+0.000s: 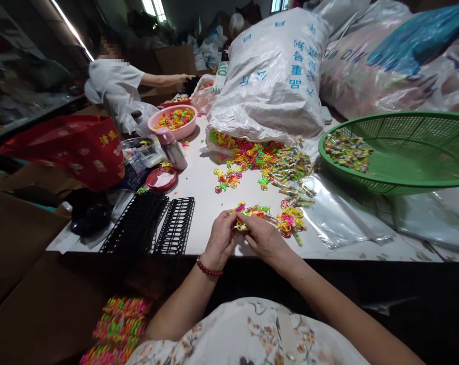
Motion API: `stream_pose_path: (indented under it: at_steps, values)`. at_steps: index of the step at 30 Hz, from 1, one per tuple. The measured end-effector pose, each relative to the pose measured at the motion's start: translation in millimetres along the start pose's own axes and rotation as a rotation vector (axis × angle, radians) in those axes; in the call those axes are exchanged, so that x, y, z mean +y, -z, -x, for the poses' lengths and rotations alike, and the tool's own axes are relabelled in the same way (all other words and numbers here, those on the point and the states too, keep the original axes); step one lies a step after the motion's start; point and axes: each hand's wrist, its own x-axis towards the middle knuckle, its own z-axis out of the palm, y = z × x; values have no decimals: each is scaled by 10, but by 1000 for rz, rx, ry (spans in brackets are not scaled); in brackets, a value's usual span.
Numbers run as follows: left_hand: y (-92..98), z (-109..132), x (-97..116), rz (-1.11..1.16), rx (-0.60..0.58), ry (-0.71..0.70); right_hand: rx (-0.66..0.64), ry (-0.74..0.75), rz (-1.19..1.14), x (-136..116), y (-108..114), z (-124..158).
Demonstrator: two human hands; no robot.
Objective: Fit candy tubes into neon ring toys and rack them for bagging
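Note:
Above the white table's front edge, my left hand [220,234] and my right hand [266,239] meet with fingers pinched together. Between the fingertips shows a small pink and yellow plastic toy piece [240,207]; its exact kind is too small to make out, and the fingers hide part of it. Just beyond and right of my right hand lie loose coloured plastic pieces [290,220], some with round wheel shapes. Farther back, a bigger heap of such pieces [255,154] spills from a white woven sack [269,76]. Patterned thin sticks [292,165] lie beside that heap.
Black plastic racks [176,225] lie at left, near a steel flask [172,149], a red basket [161,178] and a pink basin [176,121]. Clear plastic bags [339,210] and a green basket [412,177] are at right. A person [117,88] works at far left.

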Motion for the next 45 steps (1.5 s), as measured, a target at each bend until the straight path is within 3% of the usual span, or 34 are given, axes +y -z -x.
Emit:
stream_pose_path:
  at_steps: [4,14,21,33,39,45]
  values:
    - [23,-35,-38,0,-28,-20,-15,-212,-329,-99,138,32]
    - [-3,39,-146,-272,-85,-212,-30,-346,-354,-29,211,94]
    - [12,29,-220,-359,-100,-167,15,-280,-276,-33,221,115]
    - [-10,17,-154,-643,-82,-349,101,-94,-103,8,236,196]
    - [-35,-16,-85,-749,-83,-301,136,42,93,-10,175,239]
    - [-29,-44,-181,-784,-48,-298,145,84,158,-3,109,282]
